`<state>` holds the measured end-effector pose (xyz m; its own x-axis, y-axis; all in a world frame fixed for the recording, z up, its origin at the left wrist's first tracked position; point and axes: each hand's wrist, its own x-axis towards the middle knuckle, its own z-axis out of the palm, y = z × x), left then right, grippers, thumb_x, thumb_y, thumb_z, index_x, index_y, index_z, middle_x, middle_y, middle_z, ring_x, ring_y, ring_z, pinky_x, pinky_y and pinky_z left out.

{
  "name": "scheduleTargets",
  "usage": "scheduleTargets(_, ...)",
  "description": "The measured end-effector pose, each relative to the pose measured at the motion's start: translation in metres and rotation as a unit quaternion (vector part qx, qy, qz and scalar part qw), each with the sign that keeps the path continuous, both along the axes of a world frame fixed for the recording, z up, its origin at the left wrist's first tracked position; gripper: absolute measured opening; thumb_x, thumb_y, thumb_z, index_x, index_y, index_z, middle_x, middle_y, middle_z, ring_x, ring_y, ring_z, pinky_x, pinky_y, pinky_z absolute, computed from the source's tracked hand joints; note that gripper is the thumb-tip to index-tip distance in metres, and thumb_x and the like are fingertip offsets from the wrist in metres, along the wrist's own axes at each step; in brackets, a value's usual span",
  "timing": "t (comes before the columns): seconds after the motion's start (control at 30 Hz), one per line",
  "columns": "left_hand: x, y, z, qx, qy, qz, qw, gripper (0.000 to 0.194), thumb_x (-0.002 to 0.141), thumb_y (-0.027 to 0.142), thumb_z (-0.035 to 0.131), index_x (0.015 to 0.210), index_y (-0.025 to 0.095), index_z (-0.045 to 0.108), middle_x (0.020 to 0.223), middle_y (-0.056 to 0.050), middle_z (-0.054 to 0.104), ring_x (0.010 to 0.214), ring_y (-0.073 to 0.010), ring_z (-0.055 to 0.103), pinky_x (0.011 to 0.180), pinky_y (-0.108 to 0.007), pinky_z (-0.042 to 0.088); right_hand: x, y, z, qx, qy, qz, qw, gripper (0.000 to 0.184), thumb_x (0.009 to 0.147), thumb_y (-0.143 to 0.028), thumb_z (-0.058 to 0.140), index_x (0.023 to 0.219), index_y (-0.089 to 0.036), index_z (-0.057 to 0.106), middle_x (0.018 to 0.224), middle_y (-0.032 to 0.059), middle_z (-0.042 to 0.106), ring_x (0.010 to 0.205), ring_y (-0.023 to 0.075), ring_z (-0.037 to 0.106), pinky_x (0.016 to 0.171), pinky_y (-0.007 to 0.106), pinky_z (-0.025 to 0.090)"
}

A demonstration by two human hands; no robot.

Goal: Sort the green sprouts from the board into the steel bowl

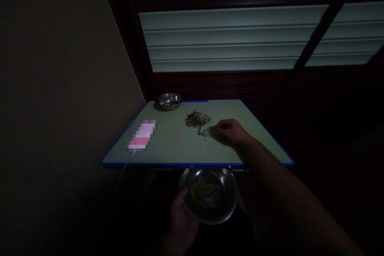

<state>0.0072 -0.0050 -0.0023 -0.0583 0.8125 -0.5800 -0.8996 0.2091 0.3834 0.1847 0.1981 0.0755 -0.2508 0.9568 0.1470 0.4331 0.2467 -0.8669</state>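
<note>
My left hand (183, 221) grips the left rim of a steel bowl (233, 200) just below the table's front edge. Small green beans or seeds lie in the bowl, partly lost in the dimness. Over the table, my right hand (231, 130) is closed, its fingertips pinching a small pale, thin piece (209, 131) whose kind I cannot make out. That piece touches the near right side of a loose pile of small dark green beans or seeds (196, 119). A few of them are scattered toward the front.
The pale green table (162, 156) has a blue edge. A smaller steel bowl (169, 102) stands at its back left corner. A lit phone (142, 136) with a white cable (123, 172) lies at the left. Faint bits (179, 135) dot the middle. A wall rises on the left, louvred doors behind.
</note>
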Motion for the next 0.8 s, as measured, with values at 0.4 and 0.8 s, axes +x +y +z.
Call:
scheduleTargets(0.4,0.0011,-0.0007,0.0031,-0.003,0.001,0.006,1.0,0.021,0.081,0.023,0.056,0.083,0.014,0.075,0.087,-0.01,0.077,0.088,-0.0258,0.07,0.093,-0.043,0.049,-0.0027,-0.0079,0.008,-0.042,0.025,0.066,0.997,0.033,0.06,-0.044,0.072,0.064,-0.014,0.062,0.058,0.0008,0.056,0.053,0.0099,0.044,0.052,0.026,0.034)
scheduleTargets(0.8,0.0009,-0.0002,0.001,-0.009,0.0,0.012,1.0,0.021,0.08,0.022,0.057,0.085,0.013,0.075,0.087,-0.01,0.077,0.082,-0.0241,0.071,0.091,-0.042,0.05,-0.0009,-0.0052,0.0038,-0.033,0.049,0.041,0.997,0.028,0.061,-0.039,0.071,0.066,-0.013,0.064,0.057,0.0011,0.056,0.051,0.0095,0.043,0.049,0.024,0.033)
